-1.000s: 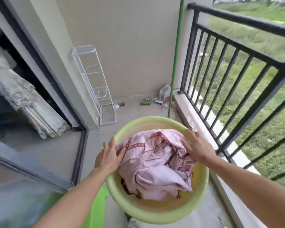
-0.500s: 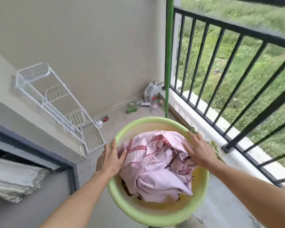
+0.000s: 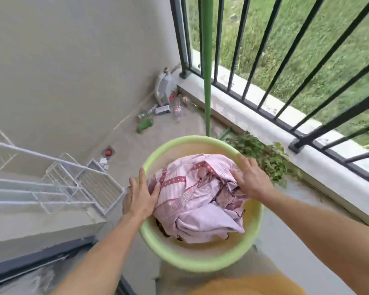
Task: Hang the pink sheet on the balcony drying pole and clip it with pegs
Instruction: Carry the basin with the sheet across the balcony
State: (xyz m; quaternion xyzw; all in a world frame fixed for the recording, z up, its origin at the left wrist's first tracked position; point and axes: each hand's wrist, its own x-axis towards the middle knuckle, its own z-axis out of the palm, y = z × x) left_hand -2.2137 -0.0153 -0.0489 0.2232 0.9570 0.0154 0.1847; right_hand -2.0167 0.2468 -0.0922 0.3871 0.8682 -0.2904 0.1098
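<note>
While both hands rest on the laundry, I see the pink sheet (image 3: 192,201) lying crumpled in a round green basin (image 3: 200,266), centred low in front of the person's body. The left hand (image 3: 140,196) lies on the basin's left rim, fingers straight and thumb against the cloth. The right hand (image 3: 251,179) lies spread over the sheet's far right side, fingertips reaching the rim. Neither hand appears to have gathered any fabric. A green pole (image 3: 207,60) rises upright just beyond the basin, beside the dark balcony railing (image 3: 307,67) (whether it is the drying pole or only a support I cannot tell, since its top is out of frame). No pegs are in view. I judge the step in hand to be lifting the sheet out. To do it well, I would find a hem or corner rather than grab the bundle's middle, pinch it with both hands set apart, and raise it high enough that the loose end clears the rim and does not drag on the floor.
</note>
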